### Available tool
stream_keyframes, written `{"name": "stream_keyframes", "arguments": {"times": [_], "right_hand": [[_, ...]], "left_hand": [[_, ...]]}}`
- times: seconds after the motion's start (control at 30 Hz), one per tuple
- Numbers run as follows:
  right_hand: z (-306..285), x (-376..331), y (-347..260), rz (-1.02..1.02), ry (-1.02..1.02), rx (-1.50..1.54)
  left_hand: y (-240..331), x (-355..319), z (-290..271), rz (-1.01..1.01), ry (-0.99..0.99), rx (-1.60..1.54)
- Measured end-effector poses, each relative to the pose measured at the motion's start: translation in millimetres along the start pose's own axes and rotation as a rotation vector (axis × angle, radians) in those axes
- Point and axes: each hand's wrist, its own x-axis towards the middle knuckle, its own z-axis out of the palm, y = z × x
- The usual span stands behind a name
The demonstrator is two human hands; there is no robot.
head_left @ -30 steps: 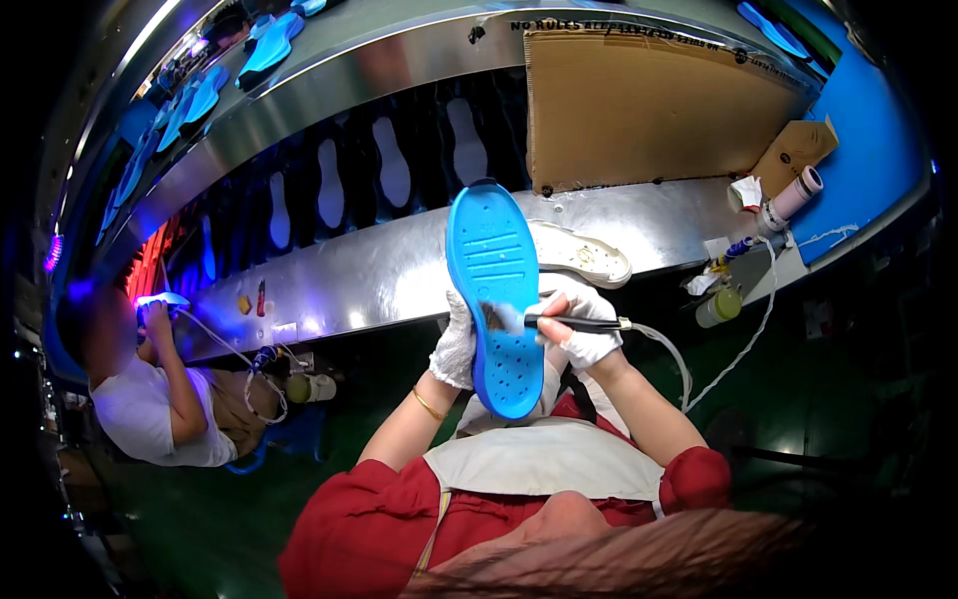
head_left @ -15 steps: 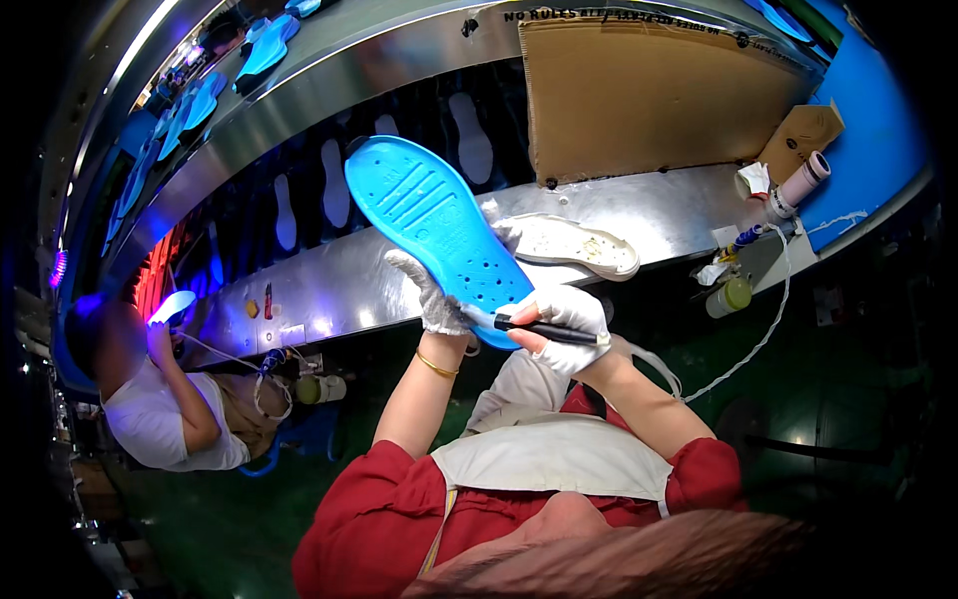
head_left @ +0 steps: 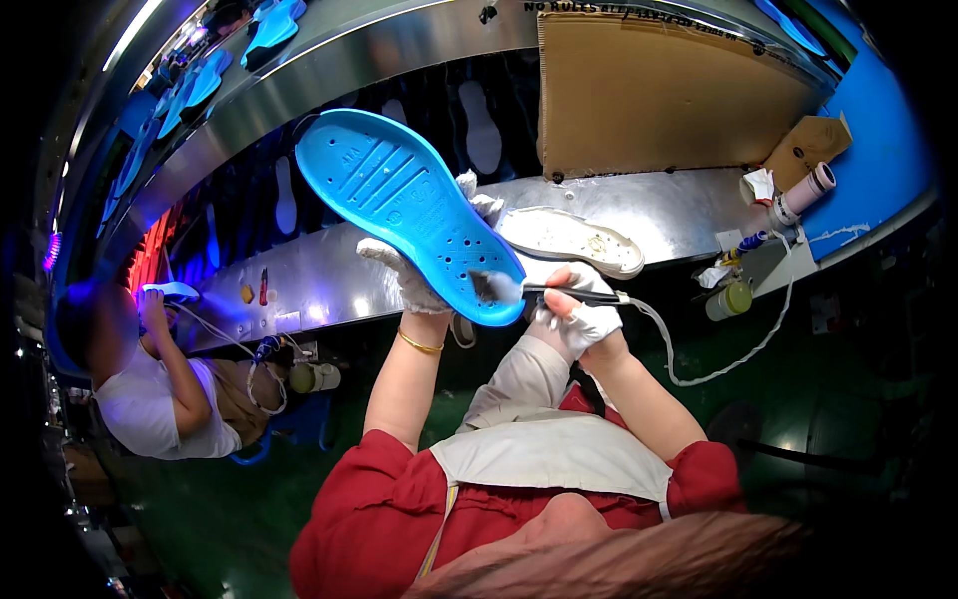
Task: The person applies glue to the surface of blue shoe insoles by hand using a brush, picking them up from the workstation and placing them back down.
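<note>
A large blue shoe sole (head_left: 414, 215) is tilted in front of me. My left hand (head_left: 404, 280), in a white glove, is closed around its narrow part, thumb on the near edge and fingertips showing past the far edge. In my right hand (head_left: 589, 321), also gloved with bare fingertips, is a brush (head_left: 496, 288) with a black handle and a white hose (head_left: 667, 349) at its end. Its blurred bristles lie over the holes at the sole's near end. A white shoe sole (head_left: 574, 243) rests on the metal ledge just beyond my right hand.
Behind the metal ledge (head_left: 689, 200), several soles hang or stand in a dark recess. A cardboard sheet (head_left: 669, 100) leans at the back right. Farther right are a pink tube (head_left: 808, 190) and a yellow-green bottle (head_left: 730, 299). At left sits a co-worker (head_left: 175, 389) holding a sole.
The blue sole has shifted left and toward me, turning slightly, with my left fingertips now showing beyond it. The brush has gone from the near edge to the holes, its handle now more level.
</note>
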Motion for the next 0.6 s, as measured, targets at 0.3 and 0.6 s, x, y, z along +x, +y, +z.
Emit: {"name": "stream_keyframes", "arguments": {"times": [0.3,0.6], "right_hand": [[-15.9,8.2,14.8,0.254,-0.120,0.236],[-5.5,16.9,-12.3,-0.393,-0.262,-0.832]], "left_hand": [[10.0,0.5,-18.8,-0.072,0.035,0.336],[26.2,12.2,0.6,-0.343,0.104,0.718]]}}
